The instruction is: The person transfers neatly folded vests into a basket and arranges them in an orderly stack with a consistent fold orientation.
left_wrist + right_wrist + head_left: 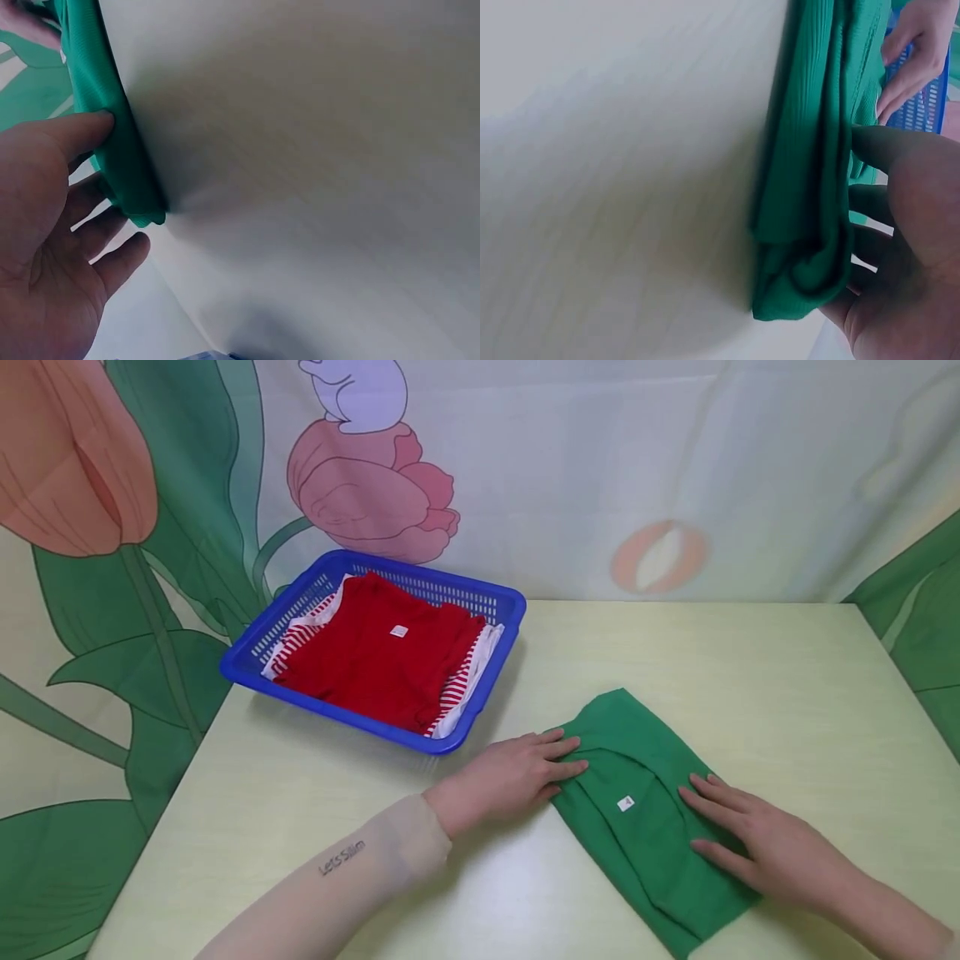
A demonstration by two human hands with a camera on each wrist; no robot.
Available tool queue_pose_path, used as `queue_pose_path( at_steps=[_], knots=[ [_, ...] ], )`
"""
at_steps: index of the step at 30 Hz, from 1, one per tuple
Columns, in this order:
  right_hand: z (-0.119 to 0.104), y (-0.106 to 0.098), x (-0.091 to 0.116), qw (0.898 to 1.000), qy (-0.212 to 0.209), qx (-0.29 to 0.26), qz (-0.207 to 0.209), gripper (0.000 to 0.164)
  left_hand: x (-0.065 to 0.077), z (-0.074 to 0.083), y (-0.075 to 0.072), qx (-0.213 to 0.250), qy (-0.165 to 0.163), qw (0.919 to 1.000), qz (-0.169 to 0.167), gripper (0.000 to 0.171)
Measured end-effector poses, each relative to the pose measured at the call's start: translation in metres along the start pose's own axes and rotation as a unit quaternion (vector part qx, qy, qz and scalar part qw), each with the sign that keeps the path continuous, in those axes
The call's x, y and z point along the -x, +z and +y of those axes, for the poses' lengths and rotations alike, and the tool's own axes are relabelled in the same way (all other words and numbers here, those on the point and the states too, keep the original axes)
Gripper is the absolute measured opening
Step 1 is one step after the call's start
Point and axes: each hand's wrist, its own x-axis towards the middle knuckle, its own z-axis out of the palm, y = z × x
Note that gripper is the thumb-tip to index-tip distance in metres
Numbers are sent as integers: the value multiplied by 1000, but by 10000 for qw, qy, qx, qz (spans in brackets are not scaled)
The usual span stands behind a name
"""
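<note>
A folded green garment [637, 835] with a small white numbered label lies slantwise on the table. My left hand [517, 777] rests its fingers on the garment's upper left edge, fingers spread and fairly straight. On the opposite long edge, my right hand [772, 843] touches the cloth with extended fingers. In the left wrist view the thumb lies against the end of the green cloth [120, 150]. Stacked folds of the garment [810, 187] show in the right wrist view, with that hand's fingertips along its top.
A blue plastic basket [337, 718] stands at the back left of the pale table [750, 677]. Inside it lie a red garment [375, 652] with a white label and red-and-white striped cloth [456, 689]. A curtain printed with flowers hangs behind.
</note>
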Motion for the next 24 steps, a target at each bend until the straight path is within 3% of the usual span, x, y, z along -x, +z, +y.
queue_pose_path(
  at_steps=[9,14,20,24],
  knots=[
    [-9,-1,2,9999,48,72,-55,63,-4,-7,-2,-88,-169,9998,-102,46],
    [-7,-6,-1,9999,63,25,-93,62,-2,-3,-1,-198,-245,9995,22,45],
    [0,-19,-19,9998,-44,-164,109,58,4,13,-4,-126,-439,9984,339,49],
    [7,-26,-38,9990,-240,-289,223,55,9,33,-10,-152,-230,9988,402,52]
  ],
)
